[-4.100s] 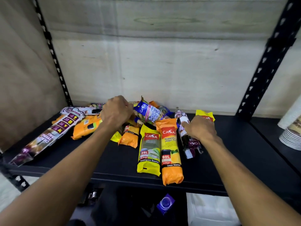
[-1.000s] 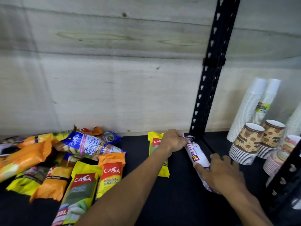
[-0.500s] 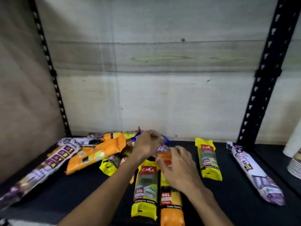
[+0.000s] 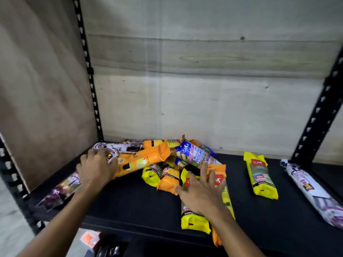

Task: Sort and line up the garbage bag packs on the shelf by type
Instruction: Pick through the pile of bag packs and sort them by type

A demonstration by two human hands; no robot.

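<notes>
A heap of garbage bag packs lies at the back middle of the black shelf (image 4: 130,204): a blue pack (image 4: 194,154) on top, a long orange pack (image 4: 143,160), and a short yellow (image 4: 151,175) and short orange pack (image 4: 168,180). My left hand (image 4: 98,167) curls over a long white and purple pack (image 4: 61,190) at the left. My right hand (image 4: 200,193) hovers open, fingers spread, over a yellow pack (image 4: 194,219) and the orange pack (image 4: 220,175) beside it. A yellow pack (image 4: 261,177) and another white and purple pack (image 4: 311,190) lie apart at the right.
Black perforated posts stand at the back left (image 4: 89,71) and at the right (image 4: 319,115). A brown board (image 4: 37,89) closes the left side and a pale wall the back. Bare shelf shows between the heap and the two packs at the right.
My left hand has moved from the heap's middle to the long white and purple pack at the left. My right hand has spread its fingers over the front packs. The view has shifted left.
</notes>
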